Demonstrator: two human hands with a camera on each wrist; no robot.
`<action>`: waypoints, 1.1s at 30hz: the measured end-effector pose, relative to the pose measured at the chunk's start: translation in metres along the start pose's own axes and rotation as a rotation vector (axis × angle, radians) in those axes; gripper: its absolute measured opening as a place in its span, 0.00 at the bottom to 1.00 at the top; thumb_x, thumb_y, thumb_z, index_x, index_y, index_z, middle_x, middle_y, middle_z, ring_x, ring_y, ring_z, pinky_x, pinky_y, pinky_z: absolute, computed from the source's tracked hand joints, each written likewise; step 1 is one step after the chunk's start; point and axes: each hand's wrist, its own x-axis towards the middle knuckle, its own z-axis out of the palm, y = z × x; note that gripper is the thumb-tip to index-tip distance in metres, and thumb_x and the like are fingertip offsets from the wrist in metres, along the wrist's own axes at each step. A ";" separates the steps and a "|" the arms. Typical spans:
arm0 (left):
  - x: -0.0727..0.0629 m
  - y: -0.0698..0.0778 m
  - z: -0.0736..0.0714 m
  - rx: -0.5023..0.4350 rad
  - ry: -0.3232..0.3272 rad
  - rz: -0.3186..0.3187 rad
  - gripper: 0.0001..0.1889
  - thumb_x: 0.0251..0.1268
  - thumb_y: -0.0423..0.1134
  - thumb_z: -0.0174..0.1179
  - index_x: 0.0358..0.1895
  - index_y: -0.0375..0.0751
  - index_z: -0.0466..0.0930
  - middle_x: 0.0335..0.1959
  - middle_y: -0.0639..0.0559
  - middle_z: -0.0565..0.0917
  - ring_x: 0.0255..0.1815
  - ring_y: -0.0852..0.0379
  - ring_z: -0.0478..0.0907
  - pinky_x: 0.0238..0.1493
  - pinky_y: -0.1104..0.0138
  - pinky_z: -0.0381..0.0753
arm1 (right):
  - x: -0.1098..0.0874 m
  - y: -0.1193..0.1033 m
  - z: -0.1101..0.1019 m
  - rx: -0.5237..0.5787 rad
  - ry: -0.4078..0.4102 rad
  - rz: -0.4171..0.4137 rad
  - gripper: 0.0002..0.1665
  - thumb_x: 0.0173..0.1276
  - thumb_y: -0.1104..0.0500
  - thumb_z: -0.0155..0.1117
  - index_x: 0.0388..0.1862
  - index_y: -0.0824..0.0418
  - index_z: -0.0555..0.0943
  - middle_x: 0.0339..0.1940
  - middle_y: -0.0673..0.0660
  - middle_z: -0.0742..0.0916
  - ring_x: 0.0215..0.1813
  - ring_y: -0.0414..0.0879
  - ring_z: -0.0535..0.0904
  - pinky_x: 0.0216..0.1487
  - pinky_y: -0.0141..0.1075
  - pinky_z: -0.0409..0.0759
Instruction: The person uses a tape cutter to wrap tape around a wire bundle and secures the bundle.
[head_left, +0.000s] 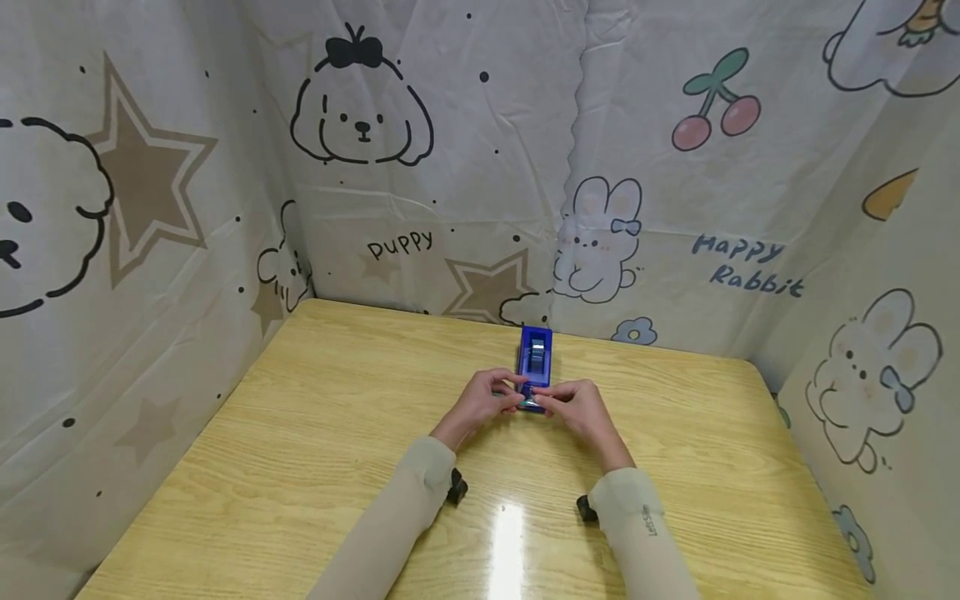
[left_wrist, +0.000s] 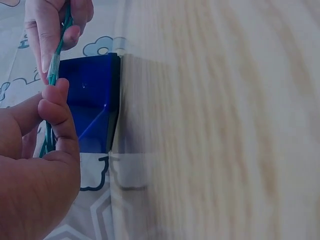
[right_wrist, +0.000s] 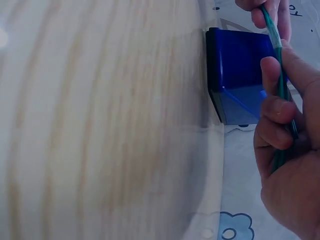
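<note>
A blue tape dispenser [head_left: 545, 372] with a roll of tape [head_left: 537, 354] in it stands on the table, in front of both hands. Between the hands runs a bundle of thin green strands [left_wrist: 63, 36], with a piece of clear tape [left_wrist: 54, 65] around its middle. My left hand [head_left: 480, 402] pinches the bundle on one side of the tape, fingers curled around it. On the other side my right hand [head_left: 579, 410] grips it between thumb and fingers. Palms and fingers hide the bundle's ends. Behind the bundle, the dispenser's blue front [right_wrist: 245, 60] shows in the right wrist view.
The wood-grain table [head_left: 360, 358] carries a bright light reflection near its front. Printed fabric [head_left: 465, 167] hangs along the back and both sides, meeting the table's far edge just behind the dispenser. Dark wrist cameras sit under both sleeves.
</note>
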 end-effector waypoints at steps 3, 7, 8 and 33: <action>0.000 0.001 -0.001 0.000 0.003 -0.010 0.15 0.69 0.27 0.66 0.57 0.40 0.87 0.36 0.42 0.90 0.33 0.48 0.88 0.38 0.60 0.89 | 0.002 -0.002 -0.001 -0.018 -0.022 0.023 0.09 0.71 0.54 0.73 0.46 0.54 0.93 0.25 0.57 0.90 0.23 0.46 0.73 0.21 0.31 0.61; 0.001 0.002 -0.001 0.003 0.009 -0.029 0.15 0.69 0.27 0.66 0.56 0.40 0.87 0.37 0.42 0.90 0.32 0.52 0.87 0.39 0.60 0.89 | 0.003 -0.004 -0.003 -0.037 -0.055 0.053 0.09 0.71 0.52 0.73 0.46 0.52 0.93 0.22 0.58 0.88 0.19 0.42 0.63 0.20 0.31 0.58; 0.001 0.003 -0.001 0.004 0.011 -0.034 0.15 0.69 0.27 0.66 0.56 0.41 0.87 0.37 0.42 0.90 0.32 0.52 0.86 0.39 0.60 0.89 | 0.003 -0.005 -0.004 -0.038 -0.060 0.060 0.09 0.71 0.52 0.73 0.45 0.52 0.93 0.21 0.58 0.87 0.18 0.42 0.62 0.20 0.31 0.58; 0.003 -0.001 -0.003 -0.020 -0.065 -0.013 0.17 0.69 0.29 0.67 0.59 0.42 0.83 0.35 0.42 0.90 0.34 0.51 0.87 0.42 0.60 0.90 | 0.000 -0.002 -0.011 0.047 -0.154 -0.059 0.11 0.76 0.61 0.66 0.55 0.56 0.84 0.35 0.61 0.91 0.25 0.53 0.76 0.24 0.33 0.73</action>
